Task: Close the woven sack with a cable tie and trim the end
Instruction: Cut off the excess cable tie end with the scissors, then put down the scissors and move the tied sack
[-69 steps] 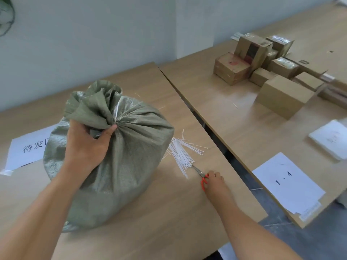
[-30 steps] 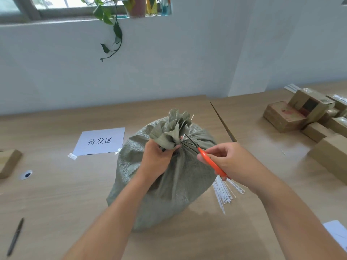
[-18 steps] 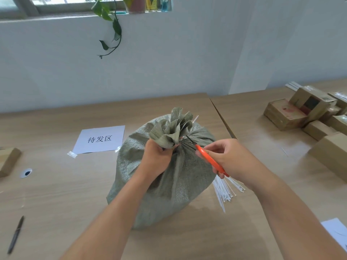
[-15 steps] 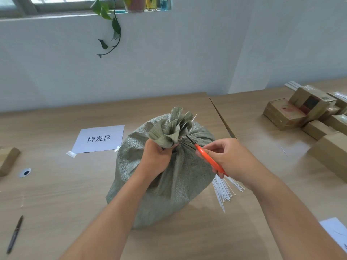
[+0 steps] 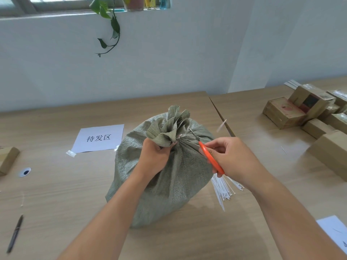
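Now the left hand (image 5: pixel 155 156) is clamping the sack (image 5: pixel 165 175) neck at frame centre, while the right hand (image 5: pixel 234 158), just right, is gripping scissors (image 5: pixel 208 154) pointing up-left at the tie (image 5: pixel 179 136).

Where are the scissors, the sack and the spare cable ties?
scissors (image 5: pixel 211 158), head view, orange handle.
sack (image 5: pixel 169 184), head view, front of its body.
spare cable ties (image 5: pixel 222 192), head view, middle of the bundle.
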